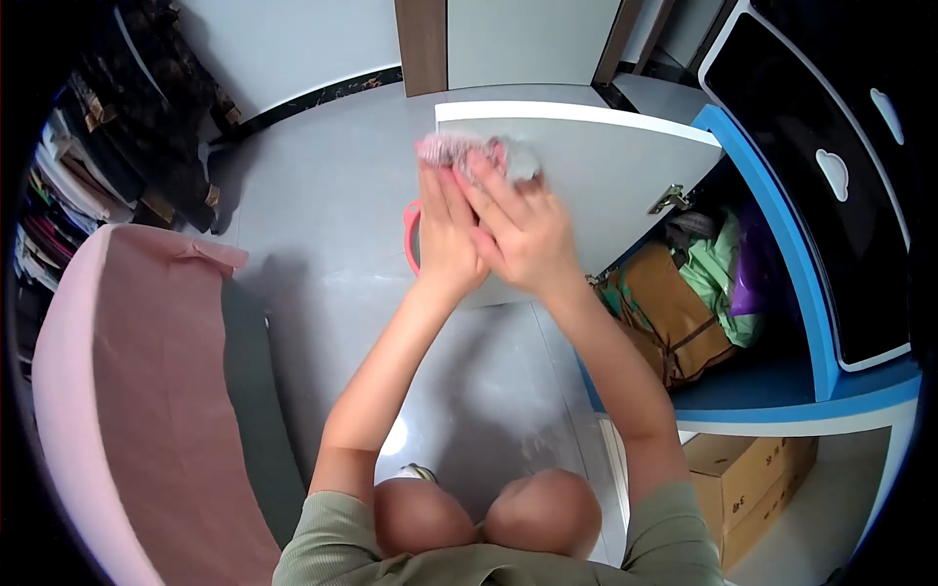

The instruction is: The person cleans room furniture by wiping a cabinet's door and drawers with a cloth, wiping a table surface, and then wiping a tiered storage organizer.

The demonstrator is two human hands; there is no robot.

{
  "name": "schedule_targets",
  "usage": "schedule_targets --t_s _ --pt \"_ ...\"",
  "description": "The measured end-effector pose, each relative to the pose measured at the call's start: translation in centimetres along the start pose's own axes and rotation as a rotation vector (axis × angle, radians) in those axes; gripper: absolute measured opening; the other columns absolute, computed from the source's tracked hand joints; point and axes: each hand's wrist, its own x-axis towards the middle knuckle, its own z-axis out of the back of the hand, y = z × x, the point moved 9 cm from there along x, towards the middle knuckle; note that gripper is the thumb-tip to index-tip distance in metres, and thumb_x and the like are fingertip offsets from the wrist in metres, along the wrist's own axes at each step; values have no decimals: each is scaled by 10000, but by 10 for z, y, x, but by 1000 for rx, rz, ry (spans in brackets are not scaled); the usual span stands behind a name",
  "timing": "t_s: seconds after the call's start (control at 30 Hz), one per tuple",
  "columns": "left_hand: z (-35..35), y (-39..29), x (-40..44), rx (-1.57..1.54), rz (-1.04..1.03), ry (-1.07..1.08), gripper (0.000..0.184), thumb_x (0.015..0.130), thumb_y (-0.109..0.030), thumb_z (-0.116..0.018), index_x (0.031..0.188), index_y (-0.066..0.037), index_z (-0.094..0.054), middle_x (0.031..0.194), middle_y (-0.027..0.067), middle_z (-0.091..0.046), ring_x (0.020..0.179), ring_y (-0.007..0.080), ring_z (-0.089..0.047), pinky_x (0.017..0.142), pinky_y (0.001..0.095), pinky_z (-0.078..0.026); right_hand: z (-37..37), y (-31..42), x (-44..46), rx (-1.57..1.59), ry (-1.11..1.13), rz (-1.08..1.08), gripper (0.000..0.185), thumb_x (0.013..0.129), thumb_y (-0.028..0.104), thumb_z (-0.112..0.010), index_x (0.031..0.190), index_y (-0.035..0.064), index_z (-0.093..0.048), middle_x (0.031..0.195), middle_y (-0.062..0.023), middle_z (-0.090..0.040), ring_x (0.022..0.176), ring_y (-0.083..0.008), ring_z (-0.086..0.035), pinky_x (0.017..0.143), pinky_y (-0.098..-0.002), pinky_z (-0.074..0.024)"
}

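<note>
A crumpled pink and whitish cloth (451, 149) is bunched at my fingertips, against the upper outer corner of an open cabinet door (606, 176). My left hand (447, 234) reaches up at the door's free edge, its fingers stretched and pressed to the cloth. Beside it, my right hand (528, 230) lies over the door's face with its fingers on the cloth. The hands touch each other near the thumbs. Part of a pink rim (411, 239) shows behind the left hand; the rest of it is hidden.
Inside the blue-edged cabinet (767, 220) lie a brown bag (674, 303), green cloth (718, 269) and a purple bag (757, 264). Cardboard boxes (743, 479) stand below. A pink-covered bed or sofa edge (161, 391) is on the left, near hanging clothes (73, 176).
</note>
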Motion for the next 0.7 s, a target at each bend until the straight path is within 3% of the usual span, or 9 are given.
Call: schedule_targets --t_s 0.1,0.3,0.4,0.5,0.6,0.7 --pt "-29 28 -57 -205 201 294 723 930 -281 -407 1421 61 -1 1472 303 -28 1361 475 -6 1101 520 -69 -22 4 -36 -21 92 27 452 733 190 -627 1179 125 -594 1314 16 -495 1011 -209 -546 964 -425 -424" --pt "-37 38 -116 -187 214 470 675 926 -273 -406 1418 65 -90 1476 279 -88 1366 459 -45 1101 513 -79 -61 10 -88 -27 167 14 471 743 210 -612 1202 109 -568 1324 9 -488 1033 -213 -542 987 -428 -399" --pt "-31 36 -78 -256 173 417 690 925 -281 -409 1424 55 -72 1478 281 -68 1366 459 -36 1102 503 -96 -42 11 -57 -82 115 14 479 758 224 -589 1221 105 -556 1362 -5 -453 1080 -230 -515 993 -439 -380" --pt "-4 12 -15 -165 -40 107 681 907 -270 -431 1405 74 -119 1462 291 -122 1333 489 -148 1071 505 -207 -13 11 -10 -123 38 -2 531 781 265 -559 1281 94 -509 1427 -69 -373 1304 -308 -347 999 -468 -336" --pt "4 2 9 -151 12 57 657 906 -259 -439 1404 66 -161 1477 280 -72 1341 485 -130 1072 512 -207 -3 6 3 -166 -28 34 524 800 294 -530 1280 86 -511 1446 -92 -342 1341 -309 -300 979 -461 -349" --pt "-7 6 -21 135 -126 69 616 898 -264 -456 1379 71 -264 1470 294 -78 1345 483 -124 1070 514 -218 -18 -5 -28 -58 1 -42 524 756 259 -595 1253 100 -537 1423 -47 -377 1303 -252 -359 1008 -460 -337"
